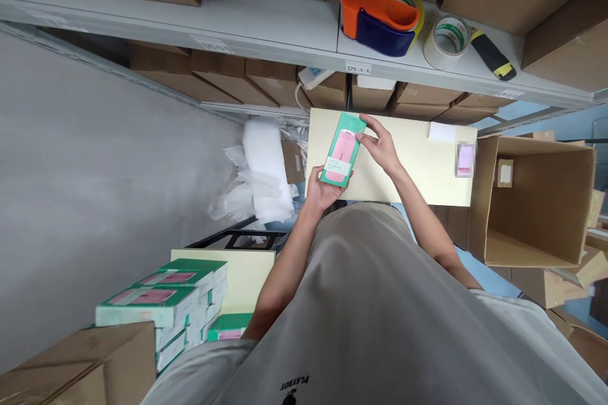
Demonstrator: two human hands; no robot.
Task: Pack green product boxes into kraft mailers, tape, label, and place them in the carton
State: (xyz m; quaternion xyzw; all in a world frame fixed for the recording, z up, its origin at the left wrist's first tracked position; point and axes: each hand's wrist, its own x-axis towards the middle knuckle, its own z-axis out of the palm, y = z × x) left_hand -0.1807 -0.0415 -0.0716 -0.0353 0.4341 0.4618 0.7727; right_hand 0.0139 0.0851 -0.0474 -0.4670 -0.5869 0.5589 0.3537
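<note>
I have the green box (342, 149) in front of the body, held up over the pale tabletop (403, 183) towards its left end, pink-printed face up to my camera. Its long axis runs away from the shirt and leans to the right, so the near end sits by my left hand (322, 193) and the far right corner by my right hand (384, 150). The left is closed round that near end, thumb along one long edge and fingers showing at the other; its forearm comes up from the lower left. The right reaches in from the right, wrist bent, thumb and forefinger spread at the far corner; I can't tell whether they pinch it or only touch. Farther out, a small pinkish item (465, 159), blurred, lies at the table's right end, just beside an open carton (536, 256). White wrapping (268, 168) is off to the left, and more green boxes (147, 297) are stacked behind my left elbow.
</note>
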